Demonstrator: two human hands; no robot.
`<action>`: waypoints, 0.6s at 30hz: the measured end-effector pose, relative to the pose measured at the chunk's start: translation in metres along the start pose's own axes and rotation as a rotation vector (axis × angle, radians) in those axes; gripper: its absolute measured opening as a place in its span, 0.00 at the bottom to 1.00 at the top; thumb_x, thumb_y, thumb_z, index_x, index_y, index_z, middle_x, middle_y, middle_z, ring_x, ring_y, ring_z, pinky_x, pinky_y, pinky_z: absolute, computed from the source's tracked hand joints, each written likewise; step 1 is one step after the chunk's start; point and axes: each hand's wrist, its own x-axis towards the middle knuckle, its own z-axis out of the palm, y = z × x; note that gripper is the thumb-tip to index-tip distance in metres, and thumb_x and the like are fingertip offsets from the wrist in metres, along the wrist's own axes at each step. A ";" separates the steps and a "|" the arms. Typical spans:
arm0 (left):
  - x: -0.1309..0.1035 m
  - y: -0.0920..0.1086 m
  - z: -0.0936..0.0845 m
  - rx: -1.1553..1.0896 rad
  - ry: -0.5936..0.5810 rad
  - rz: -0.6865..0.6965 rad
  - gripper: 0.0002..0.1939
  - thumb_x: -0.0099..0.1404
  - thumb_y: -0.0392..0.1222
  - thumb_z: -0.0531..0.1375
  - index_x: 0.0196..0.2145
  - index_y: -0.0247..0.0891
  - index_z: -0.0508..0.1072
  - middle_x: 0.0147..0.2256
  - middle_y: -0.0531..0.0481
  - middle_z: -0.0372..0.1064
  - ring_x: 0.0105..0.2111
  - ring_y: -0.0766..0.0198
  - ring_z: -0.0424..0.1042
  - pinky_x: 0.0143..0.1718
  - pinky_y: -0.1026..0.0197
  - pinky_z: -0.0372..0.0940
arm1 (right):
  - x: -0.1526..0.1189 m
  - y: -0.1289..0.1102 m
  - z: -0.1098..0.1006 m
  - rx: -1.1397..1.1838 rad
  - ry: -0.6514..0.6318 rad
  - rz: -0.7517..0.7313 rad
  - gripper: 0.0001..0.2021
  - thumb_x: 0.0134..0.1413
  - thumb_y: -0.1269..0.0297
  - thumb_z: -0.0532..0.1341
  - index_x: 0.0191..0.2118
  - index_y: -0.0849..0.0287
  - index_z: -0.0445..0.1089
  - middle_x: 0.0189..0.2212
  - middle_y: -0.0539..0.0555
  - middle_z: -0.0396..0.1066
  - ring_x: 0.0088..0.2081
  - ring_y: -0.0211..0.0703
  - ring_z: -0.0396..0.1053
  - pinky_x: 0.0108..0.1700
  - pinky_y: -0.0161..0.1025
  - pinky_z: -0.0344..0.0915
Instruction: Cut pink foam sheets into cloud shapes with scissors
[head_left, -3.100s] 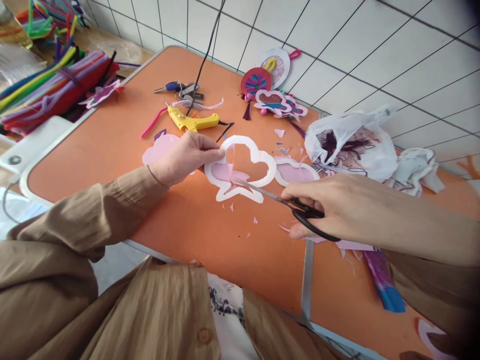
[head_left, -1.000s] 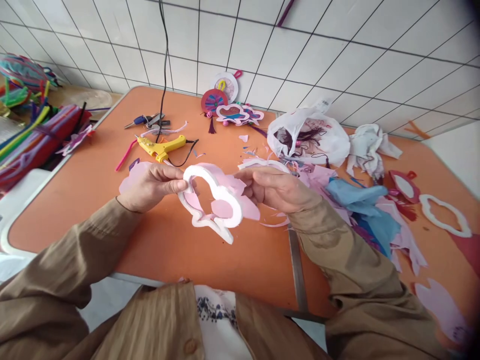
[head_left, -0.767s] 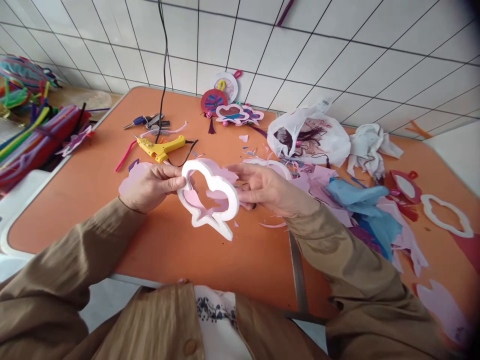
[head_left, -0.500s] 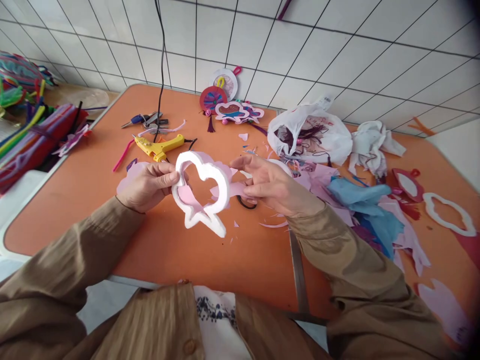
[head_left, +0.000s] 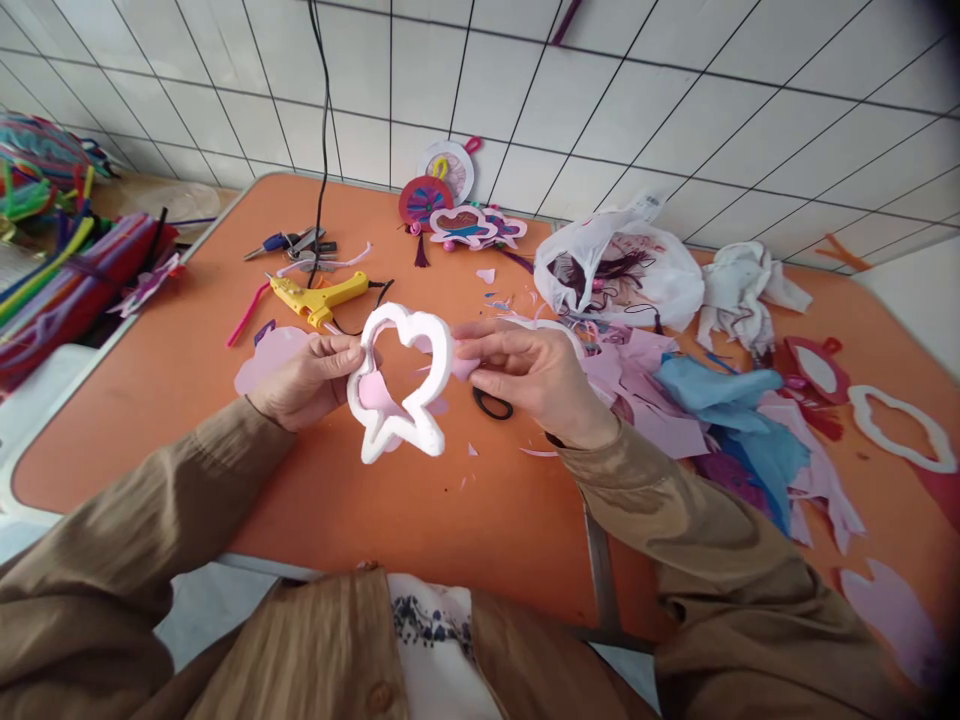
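Note:
A white cut-out frame [head_left: 441, 362], thick-edged with rounded lobes and a pointed tail, is held up over the table. My left hand [head_left: 309, 380] pinches its left edge between thumb and fingers. At the frame's right side, my right hand [head_left: 538, 372] has thumb and fingers closed on a piece of pink paper [head_left: 465, 367], part of which is behind the frame. More pink [head_left: 373, 390] shows through the frame's opening. A black ring [head_left: 493, 403] lies on the table below my right hand; the rest of it is hidden.
A yellow glue gun [head_left: 319, 297] and keys [head_left: 304, 243] lie at the back left of the orange table [head_left: 360, 510]. Finished ornaments [head_left: 426, 203] stand by the tiled wall. A white plastic bag [head_left: 667, 285], pink scraps [head_left: 645, 385] and blue paper [head_left: 731, 400] occupy the right.
The frame has turned and its tail has swung slightly left and up. My right hand has shifted a little left, bringing the pink paper closer against the frame's edge.

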 end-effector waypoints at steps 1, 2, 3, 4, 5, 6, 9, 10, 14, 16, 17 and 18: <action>0.000 0.000 0.000 0.010 -0.004 -0.001 0.17 0.58 0.51 0.75 0.27 0.34 0.78 0.22 0.54 0.72 0.21 0.70 0.69 0.24 0.69 0.67 | 0.000 0.001 0.001 -0.030 0.035 -0.008 0.04 0.47 0.68 0.71 0.32 0.52 0.81 0.51 0.55 0.77 0.40 0.41 0.77 0.40 0.41 0.77; 0.000 0.000 0.000 0.020 -0.006 -0.003 0.18 0.58 0.52 0.74 0.27 0.34 0.77 0.22 0.54 0.72 0.21 0.70 0.68 0.23 0.68 0.67 | 0.000 0.003 0.001 -0.043 0.065 -0.005 0.02 0.48 0.66 0.71 0.31 0.53 0.81 0.52 0.55 0.76 0.35 0.38 0.75 0.35 0.39 0.75; 0.000 -0.001 0.000 0.027 -0.009 -0.005 0.19 0.58 0.53 0.74 0.27 0.34 0.77 0.22 0.54 0.72 0.21 0.70 0.68 0.23 0.67 0.67 | 0.000 0.004 0.002 -0.031 0.090 0.011 0.02 0.48 0.65 0.72 0.30 0.54 0.80 0.53 0.55 0.74 0.30 0.34 0.72 0.29 0.37 0.71; 0.000 -0.001 0.000 0.033 -0.015 -0.014 0.19 0.58 0.54 0.74 0.28 0.34 0.77 0.22 0.53 0.72 0.21 0.69 0.69 0.24 0.66 0.68 | 0.001 0.006 0.002 0.010 0.107 0.035 0.04 0.46 0.64 0.72 0.30 0.55 0.78 0.52 0.54 0.74 0.26 0.31 0.68 0.24 0.35 0.65; 0.000 -0.002 0.000 0.035 -0.018 -0.026 0.19 0.58 0.54 0.74 0.29 0.34 0.78 0.23 0.53 0.73 0.21 0.68 0.70 0.24 0.65 0.69 | 0.002 0.007 0.002 0.073 0.120 0.067 0.06 0.45 0.63 0.73 0.29 0.55 0.77 0.48 0.52 0.75 0.23 0.28 0.64 0.21 0.34 0.60; 0.000 -0.002 -0.001 0.036 -0.019 -0.038 0.19 0.58 0.54 0.74 0.29 0.34 0.78 0.24 0.52 0.74 0.22 0.66 0.71 0.25 0.64 0.69 | 0.004 0.009 0.002 0.147 0.135 0.104 0.08 0.43 0.62 0.73 0.29 0.55 0.75 0.42 0.50 0.75 0.22 0.28 0.59 0.20 0.33 0.55; 0.001 -0.005 -0.001 0.034 -0.017 -0.059 0.18 0.58 0.54 0.74 0.29 0.35 0.79 0.25 0.49 0.76 0.24 0.64 0.73 0.26 0.64 0.70 | 0.008 0.015 0.003 0.348 0.174 0.208 0.12 0.38 0.60 0.74 0.28 0.53 0.71 0.24 0.44 0.65 0.21 0.31 0.54 0.20 0.33 0.52; 0.001 -0.006 -0.001 0.036 -0.014 -0.055 0.18 0.57 0.54 0.74 0.29 0.35 0.80 0.25 0.49 0.76 0.24 0.65 0.73 0.26 0.64 0.70 | 0.009 0.017 0.003 0.398 0.183 0.239 0.14 0.37 0.60 0.74 0.28 0.52 0.70 0.22 0.43 0.63 0.21 0.32 0.55 0.21 0.33 0.53; 0.003 -0.008 -0.002 0.068 -0.016 -0.029 0.17 0.57 0.53 0.75 0.29 0.36 0.80 0.25 0.50 0.76 0.24 0.66 0.73 0.27 0.65 0.69 | 0.009 0.025 0.007 0.533 0.163 0.369 0.18 0.37 0.58 0.77 0.31 0.53 0.68 0.25 0.44 0.68 0.23 0.32 0.63 0.23 0.31 0.58; 0.003 -0.007 -0.002 0.107 -0.013 -0.009 0.17 0.57 0.53 0.74 0.28 0.35 0.81 0.25 0.51 0.76 0.24 0.66 0.73 0.28 0.66 0.70 | 0.007 0.026 0.008 0.550 0.108 0.393 0.18 0.41 0.57 0.76 0.33 0.54 0.68 0.27 0.46 0.71 0.23 0.32 0.64 0.22 0.30 0.59; 0.003 -0.007 -0.001 0.124 -0.011 -0.001 0.17 0.57 0.53 0.75 0.28 0.35 0.82 0.25 0.50 0.76 0.24 0.66 0.73 0.28 0.65 0.70 | 0.007 0.027 0.008 0.545 0.082 0.386 0.17 0.44 0.56 0.75 0.33 0.54 0.68 0.27 0.46 0.72 0.23 0.31 0.64 0.21 0.30 0.59; 0.003 -0.006 0.000 0.137 -0.008 0.003 0.17 0.57 0.54 0.75 0.28 0.36 0.82 0.25 0.49 0.77 0.24 0.66 0.73 0.28 0.65 0.70 | 0.006 0.027 0.008 0.532 0.060 0.370 0.17 0.45 0.55 0.74 0.33 0.54 0.67 0.27 0.46 0.72 0.22 0.31 0.62 0.20 0.30 0.57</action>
